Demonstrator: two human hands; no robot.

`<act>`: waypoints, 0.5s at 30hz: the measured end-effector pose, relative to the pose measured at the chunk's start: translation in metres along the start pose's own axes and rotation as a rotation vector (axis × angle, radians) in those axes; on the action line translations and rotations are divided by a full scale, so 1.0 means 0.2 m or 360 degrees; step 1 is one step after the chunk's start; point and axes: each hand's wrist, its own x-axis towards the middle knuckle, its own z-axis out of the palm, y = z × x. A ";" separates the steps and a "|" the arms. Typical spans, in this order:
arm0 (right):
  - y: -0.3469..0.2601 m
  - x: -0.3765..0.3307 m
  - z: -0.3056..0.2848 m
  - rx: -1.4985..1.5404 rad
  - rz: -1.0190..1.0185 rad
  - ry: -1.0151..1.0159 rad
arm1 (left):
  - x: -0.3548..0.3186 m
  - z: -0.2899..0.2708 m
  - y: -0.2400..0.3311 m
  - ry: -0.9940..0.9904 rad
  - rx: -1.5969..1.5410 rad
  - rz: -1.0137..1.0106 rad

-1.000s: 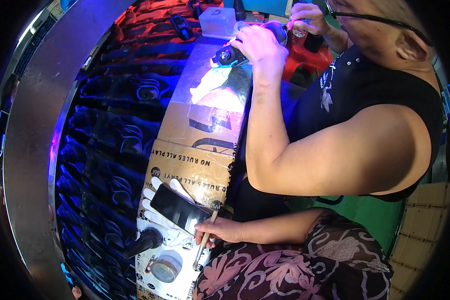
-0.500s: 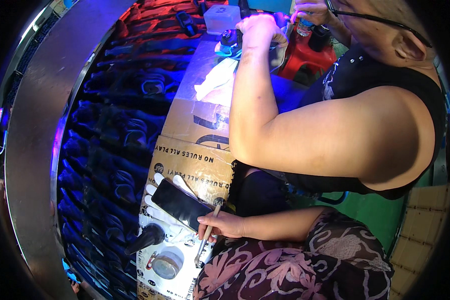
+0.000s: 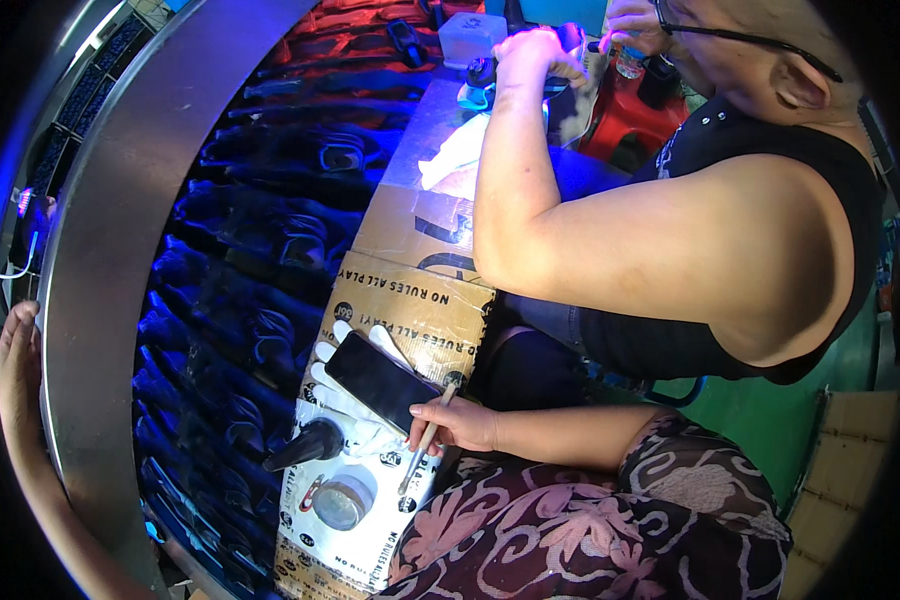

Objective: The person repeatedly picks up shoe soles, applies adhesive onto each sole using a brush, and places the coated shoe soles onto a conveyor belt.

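My right hand (image 3: 458, 425) is shut on a thin brush (image 3: 427, 440), its tip pointing down at a white printed sheet. Just left of it a black phone (image 3: 380, 380) lies on a white glove (image 3: 342, 400) on the cardboard strip (image 3: 420, 305). A black nozzle bottle (image 3: 305, 447) and a round open tin (image 3: 342, 502) sit below the phone. My left hand (image 3: 15, 340) lies at the far left along the grey metal rim (image 3: 100, 300), fingers straight, holding nothing.
A person in a black sleeveless top (image 3: 730, 230) sits close on the right, one arm (image 3: 510, 170) stretched over the cardboard to things at the far end. Dark shoe parts (image 3: 260, 290) lie in blue light on the left. A red stool (image 3: 630, 125) stands beyond.
The other person's outstretched arm has reached further toward the far end. My right hand stays beside the phone with the brush, tilting it slightly.
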 end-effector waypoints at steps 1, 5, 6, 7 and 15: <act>0.00 0.00 0.00 0.0023 0.0003 0.0014 | 0.03 -0.01 -0.01 -0.0014 -0.0024 0.0019; 0.04 0.04 0.03 -0.0034 0.0049 0.0027 | 0.09 -0.22 -0.08 -0.0059 -0.0187 0.0107; 0.07 0.07 0.03 -0.0100 0.0064 0.0063 | 0.05 -0.23 -0.08 0.0177 -0.0067 0.0056; 0.09 0.08 0.01 -0.0096 0.0098 0.0113 | 0.04 -0.25 -0.08 0.0395 0.0040 -0.0002; 0.09 0.02 0.00 0.0030 -0.0068 0.0601 | -0.88 0.50 0.24 0.1150 0.0934 0.1325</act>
